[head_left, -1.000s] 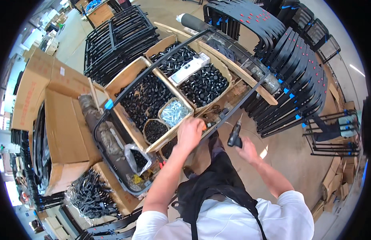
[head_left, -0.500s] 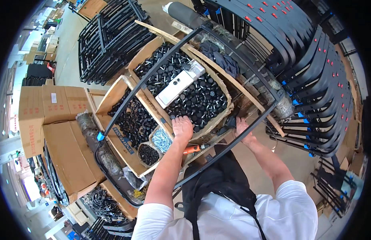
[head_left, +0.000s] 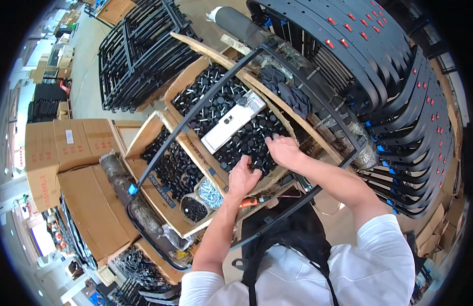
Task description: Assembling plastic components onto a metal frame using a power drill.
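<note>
A carton of black round-headed screw-in feet (head_left: pixel 201 109) with short metal studs lies in front of me. My left hand (head_left: pixel 242 177) is at its near edge, fingers curled down onto the feet and thumb to the side; what it grips is hidden. Further right, my right hand (head_left: pixel 283 151) dips into the same pile with bent fingers, and its fingertips are partly lost among the black heads. A white rectangular box (head_left: pixel 231 125) with a dark spot rests on top of the feet, beyond both hands. Around the cartons runs a black tubular frame (head_left: pixel 195 115).
Left of the feet, a divided carton holds small black parts (head_left: pixel 172 166), with silver screws (head_left: pixel 210 193) and tiny dark screws (head_left: pixel 194 208) nearby. An orange-handled tool (head_left: pixel 248 202) lies near me. Curved black panels (head_left: pixel 400 127) stack at right, black metal frames (head_left: pixel 139 56) at far left.
My right hand has moved left from beside the frame's right bar into the pile of feet. My left hand has shifted slightly nearer and right, its fingers more curled.
</note>
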Demonstrator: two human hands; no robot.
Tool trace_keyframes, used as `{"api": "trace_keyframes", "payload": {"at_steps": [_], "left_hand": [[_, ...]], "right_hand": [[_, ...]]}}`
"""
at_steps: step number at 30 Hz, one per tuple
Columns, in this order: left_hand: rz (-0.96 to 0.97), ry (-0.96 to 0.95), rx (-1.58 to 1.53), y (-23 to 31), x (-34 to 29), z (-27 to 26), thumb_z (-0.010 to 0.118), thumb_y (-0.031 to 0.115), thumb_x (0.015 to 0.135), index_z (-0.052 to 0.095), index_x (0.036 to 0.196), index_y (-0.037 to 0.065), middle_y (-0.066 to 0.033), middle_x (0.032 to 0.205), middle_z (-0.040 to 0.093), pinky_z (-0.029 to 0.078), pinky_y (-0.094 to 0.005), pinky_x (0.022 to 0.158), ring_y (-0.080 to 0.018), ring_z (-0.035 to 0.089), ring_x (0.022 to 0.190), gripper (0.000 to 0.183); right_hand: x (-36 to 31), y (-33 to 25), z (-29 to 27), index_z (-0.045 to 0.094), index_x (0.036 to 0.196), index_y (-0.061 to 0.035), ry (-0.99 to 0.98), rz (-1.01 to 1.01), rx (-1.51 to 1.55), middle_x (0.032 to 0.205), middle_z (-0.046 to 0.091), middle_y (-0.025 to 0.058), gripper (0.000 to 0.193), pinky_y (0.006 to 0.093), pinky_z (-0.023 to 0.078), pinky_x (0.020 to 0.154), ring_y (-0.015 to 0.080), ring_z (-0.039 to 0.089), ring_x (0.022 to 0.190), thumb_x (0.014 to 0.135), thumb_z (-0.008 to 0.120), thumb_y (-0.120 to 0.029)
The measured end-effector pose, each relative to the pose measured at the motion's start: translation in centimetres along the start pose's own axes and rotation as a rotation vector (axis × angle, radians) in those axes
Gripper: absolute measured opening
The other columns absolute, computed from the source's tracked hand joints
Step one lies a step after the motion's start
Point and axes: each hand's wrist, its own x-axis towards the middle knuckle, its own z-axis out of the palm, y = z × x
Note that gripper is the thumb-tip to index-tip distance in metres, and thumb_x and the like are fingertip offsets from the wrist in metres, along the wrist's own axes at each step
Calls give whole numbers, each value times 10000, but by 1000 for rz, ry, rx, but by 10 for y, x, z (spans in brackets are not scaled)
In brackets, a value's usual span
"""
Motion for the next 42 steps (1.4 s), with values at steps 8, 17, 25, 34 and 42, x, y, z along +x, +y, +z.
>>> {"api": "trace_keyframes", "payload": {"at_steps": [8,17,25,34,42], "left_hand": [[304,199,-370,94,125,-73,713,150,977,690,1236,27,-143,999,711,563,-357,811,-237,684,852,288],[412,234,-280,141,318,-92,668,172,999,685,1348,80,-208,1204,747,546,-431,983,-365,716,1115,361],[630,243,-181,135,325,-85,618,56,1010,677,1360,101,-192,1241,708,526,-407,1023,-365,672,1180,358],[686,270,-160,128,341,-76,638,183,1049,737,1298,139,-164,1200,677,524,-400,1009,-326,663,1127,272],[616,133,-427,120,346,-69,498,105,1104,667,1359,73,-100,1290,719,460,-325,1079,-192,643,1209,308]], "right_hand": [[15,13,37,669,1114,-95,-221,35,-12,883,733,119,190,452,609,759,335,754,852,948,625,-177],[-75,3,-104,729,1190,-87,-132,104,793,1113,636,162,279,486,549,912,393,666,1016,931,705,-190],[-156,32,-163,755,1189,-107,-41,546,973,1133,605,65,277,306,549,764,185,633,970,915,733,-74],[-186,41,-181,717,1236,-72,209,655,729,1114,610,85,312,322,540,784,206,625,931,926,706,-49],[-223,67,-162,666,1253,-44,330,753,397,1137,623,106,350,355,560,805,240,632,905,908,714,-12]]}}
